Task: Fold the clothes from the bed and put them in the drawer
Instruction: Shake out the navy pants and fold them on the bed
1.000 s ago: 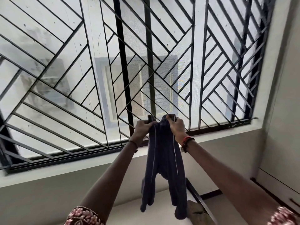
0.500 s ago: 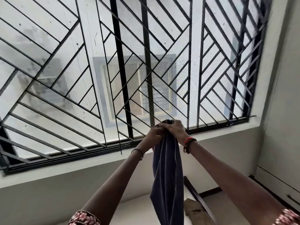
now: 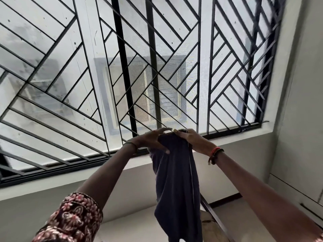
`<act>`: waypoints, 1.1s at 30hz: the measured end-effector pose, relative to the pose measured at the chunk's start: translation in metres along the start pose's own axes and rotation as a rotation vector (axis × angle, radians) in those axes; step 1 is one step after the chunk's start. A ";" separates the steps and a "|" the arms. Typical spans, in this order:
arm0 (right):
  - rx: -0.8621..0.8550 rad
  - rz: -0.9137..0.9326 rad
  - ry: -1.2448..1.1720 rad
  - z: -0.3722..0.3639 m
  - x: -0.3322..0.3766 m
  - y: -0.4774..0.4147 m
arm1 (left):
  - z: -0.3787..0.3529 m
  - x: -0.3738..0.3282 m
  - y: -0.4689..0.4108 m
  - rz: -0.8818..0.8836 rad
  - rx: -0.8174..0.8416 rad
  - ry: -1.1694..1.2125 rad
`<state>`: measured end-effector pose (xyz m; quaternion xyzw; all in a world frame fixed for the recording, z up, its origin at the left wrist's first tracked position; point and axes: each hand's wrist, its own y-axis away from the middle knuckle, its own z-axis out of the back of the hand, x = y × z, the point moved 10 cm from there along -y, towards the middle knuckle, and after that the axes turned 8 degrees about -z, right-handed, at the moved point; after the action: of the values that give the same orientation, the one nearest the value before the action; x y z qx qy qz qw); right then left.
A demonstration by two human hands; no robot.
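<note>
I hold a dark blue pair of pants (image 3: 176,180) with a thin white side stripe up in front of the window. It is doubled lengthwise and hangs straight down. My right hand (image 3: 192,140) grips its top edge. My left hand (image 3: 150,140) is beside it on the same top part, with the fingers stretched behind the cloth and the thumb pressed on the front. The lower end of the pants runs out of view at the bottom.
A large window with a black diagonal grille (image 3: 122,67) fills the wall ahead. White cupboard fronts with a dark handle (image 3: 311,210) stand at the right. A dark wooden rail (image 3: 215,219) and a pale surface (image 3: 131,229) lie below the hanging cloth.
The two hands have come together, bringing the spread pants into one narrow doubled strip. The left hand's fingers have loosened from a fist and stretched out along the top.
</note>
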<state>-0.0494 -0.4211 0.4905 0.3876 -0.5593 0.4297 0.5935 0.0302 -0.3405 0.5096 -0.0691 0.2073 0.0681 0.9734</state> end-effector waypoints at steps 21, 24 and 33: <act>0.026 0.040 0.169 0.040 0.008 0.025 | 0.048 -0.021 -0.007 0.060 0.075 -0.277; -0.053 0.052 0.373 0.044 0.020 0.021 | 0.051 -0.027 -0.014 0.073 0.062 -0.407; -0.126 0.134 0.917 0.020 0.039 0.008 | 0.048 -0.049 -0.015 0.027 0.010 -0.643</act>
<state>-0.0635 -0.4339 0.5307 0.0841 -0.2880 0.5592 0.7728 0.0070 -0.3524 0.5750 -0.0365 -0.1095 0.0984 0.9884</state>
